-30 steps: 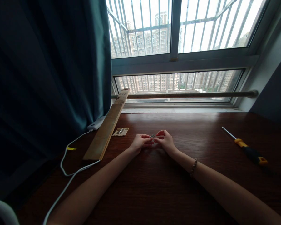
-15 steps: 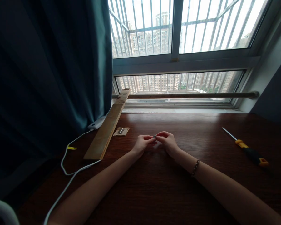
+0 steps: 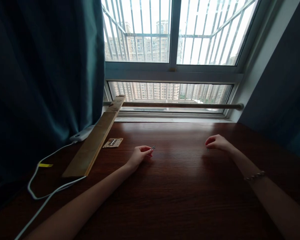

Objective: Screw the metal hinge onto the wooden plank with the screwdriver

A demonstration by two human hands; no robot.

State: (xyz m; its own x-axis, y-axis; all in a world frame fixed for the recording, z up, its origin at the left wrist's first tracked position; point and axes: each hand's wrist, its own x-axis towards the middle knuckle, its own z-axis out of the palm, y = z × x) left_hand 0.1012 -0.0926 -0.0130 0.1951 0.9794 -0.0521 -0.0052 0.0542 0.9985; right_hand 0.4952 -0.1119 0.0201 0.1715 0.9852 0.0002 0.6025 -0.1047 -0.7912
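My left hand [image 3: 137, 157] is closed in a pinch over the table. Between its thumb and forefinger is a small, slim metal piece [image 3: 153, 147], too small to name for certain. Well apart on the right, my right hand [image 3: 218, 143] is bent down over the table with its fingertips together. A thin grey metal piece [image 3: 207, 149] shows just below those fingertips; its full length is hidden. The screwdriver seen earlier on the right is out of sight now; my right hand and forearm cross that area.
A brown card [image 3: 113, 143] lies beside a long wooden board [image 3: 92, 146] that reaches up to the window rail. Further left are a white device [image 3: 82, 133], its white cable [image 3: 46, 201] and a yellow strip [image 3: 45, 165]. The dark wooden table [image 3: 162, 196] ends at the windowsill.
My hands have come apart; the right has moved away to the right, while the left still pinches a small metal piece. The view has turned slightly right.
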